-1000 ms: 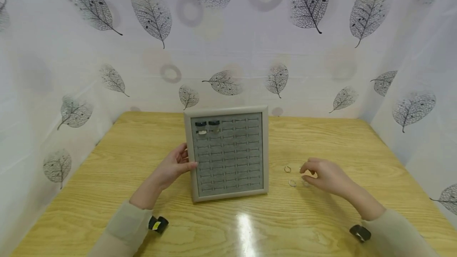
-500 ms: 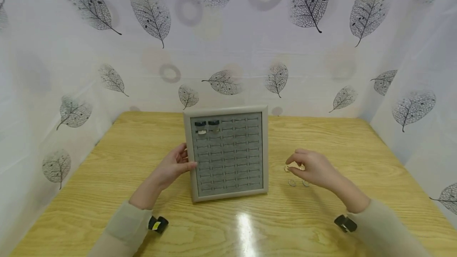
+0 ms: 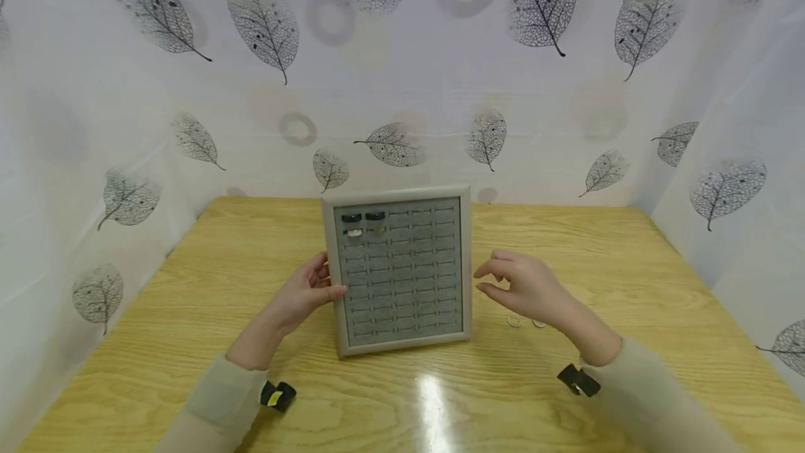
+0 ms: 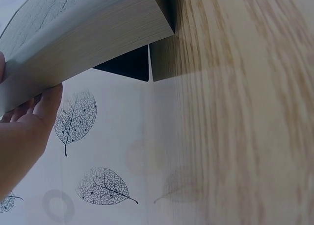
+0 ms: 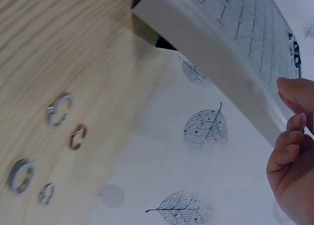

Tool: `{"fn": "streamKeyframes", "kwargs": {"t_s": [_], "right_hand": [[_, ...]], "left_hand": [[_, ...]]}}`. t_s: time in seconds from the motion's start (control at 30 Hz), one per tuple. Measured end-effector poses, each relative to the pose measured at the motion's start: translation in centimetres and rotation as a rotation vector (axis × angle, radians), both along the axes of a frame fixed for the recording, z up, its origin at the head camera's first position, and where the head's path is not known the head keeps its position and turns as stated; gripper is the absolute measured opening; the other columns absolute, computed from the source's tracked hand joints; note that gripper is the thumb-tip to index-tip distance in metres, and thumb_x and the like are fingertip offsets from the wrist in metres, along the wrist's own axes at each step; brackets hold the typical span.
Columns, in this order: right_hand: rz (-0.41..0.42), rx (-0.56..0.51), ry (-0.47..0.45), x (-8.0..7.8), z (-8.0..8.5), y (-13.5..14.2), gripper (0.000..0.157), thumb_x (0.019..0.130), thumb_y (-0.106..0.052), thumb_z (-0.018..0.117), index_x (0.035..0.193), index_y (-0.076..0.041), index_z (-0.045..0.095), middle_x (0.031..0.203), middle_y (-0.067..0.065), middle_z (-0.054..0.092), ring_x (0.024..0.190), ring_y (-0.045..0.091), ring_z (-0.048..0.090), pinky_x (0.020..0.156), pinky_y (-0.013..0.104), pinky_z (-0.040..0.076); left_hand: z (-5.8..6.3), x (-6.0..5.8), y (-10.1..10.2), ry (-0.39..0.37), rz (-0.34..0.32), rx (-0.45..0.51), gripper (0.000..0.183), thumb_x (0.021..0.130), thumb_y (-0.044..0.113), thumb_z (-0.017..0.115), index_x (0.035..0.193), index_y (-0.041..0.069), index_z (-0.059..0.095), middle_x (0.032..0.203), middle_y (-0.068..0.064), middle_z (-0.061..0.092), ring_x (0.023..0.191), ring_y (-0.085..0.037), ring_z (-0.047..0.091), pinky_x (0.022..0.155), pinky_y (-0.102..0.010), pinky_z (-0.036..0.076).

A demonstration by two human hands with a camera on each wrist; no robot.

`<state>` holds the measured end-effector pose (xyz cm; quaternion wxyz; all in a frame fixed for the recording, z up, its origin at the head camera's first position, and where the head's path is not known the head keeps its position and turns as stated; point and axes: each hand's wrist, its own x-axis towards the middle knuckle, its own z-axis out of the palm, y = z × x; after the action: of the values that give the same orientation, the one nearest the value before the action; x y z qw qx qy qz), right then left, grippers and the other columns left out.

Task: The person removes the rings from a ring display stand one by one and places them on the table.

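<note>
My left hand (image 3: 308, 293) grips the left edge of a framed ring display board (image 3: 402, 285), thumb in front and fingers behind. The board leans back, its grey face lined with slots. Near its top left corner sit two dark rings (image 3: 375, 217), a white ring (image 3: 355, 233) and a faint one below the right dark ring. My right hand (image 3: 525, 289) is beside the board's right edge, thumb and fingers bent towards each other. Whether a ring is between its fingertips cannot be seen. Several loose rings, among them a copper-coloured ring (image 5: 77, 137), lie on the table beneath it.
The wooden table (image 3: 251, 229) meets a leaf-patterned curtain (image 3: 402, 89) at the back and sides. A dark support (image 4: 130, 63) shows behind the board in the left wrist view. Both wrists carry small black devices (image 3: 279, 396).
My right hand has moved left, from above the loose rings to beside the board's right edge. My left hand and the board have stayed in place.
</note>
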<state>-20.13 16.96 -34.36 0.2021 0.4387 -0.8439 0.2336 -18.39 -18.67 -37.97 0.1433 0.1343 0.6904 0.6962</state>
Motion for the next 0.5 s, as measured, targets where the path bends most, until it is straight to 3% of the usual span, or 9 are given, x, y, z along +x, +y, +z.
{"fn": "streamKeyframes", "kwargs": {"t_s": [0.2, 0.5], "right_hand": [[0.049, -0.058, 0.03, -0.5, 0.7, -1.5, 0.015, 0.067, -0.002, 0.073, 0.078, -0.01, 0.066, 0.066, -0.01, 0.046, 0.057, 0.005, 0.041, 0.047, 0.017, 0.034], [0.114, -0.099, 0.053, -1.1, 2.5, -4.0, 0.016, 0.067, 0.0, 0.073, 0.079, -0.007, 0.065, 0.072, -0.001, 0.056, 0.059, 0.01, 0.049, 0.049, 0.02, 0.041]], "left_hand": [[-0.1, 0.0, 0.0, -0.001, 0.0, 0.001, 0.071, 0.083, 0.004, 0.061, 0.139, 0.001, 0.017, 0.128, -0.022, 0.038, 0.109, -0.023, 0.046, 0.084, -0.033, 0.044], [-0.1, -0.1, 0.0, 0.006, -0.009, 0.01, 0.07, 0.083, 0.004, 0.061, 0.138, 0.001, 0.018, 0.128, -0.023, 0.038, 0.109, -0.023, 0.047, 0.084, -0.033, 0.044]]}}
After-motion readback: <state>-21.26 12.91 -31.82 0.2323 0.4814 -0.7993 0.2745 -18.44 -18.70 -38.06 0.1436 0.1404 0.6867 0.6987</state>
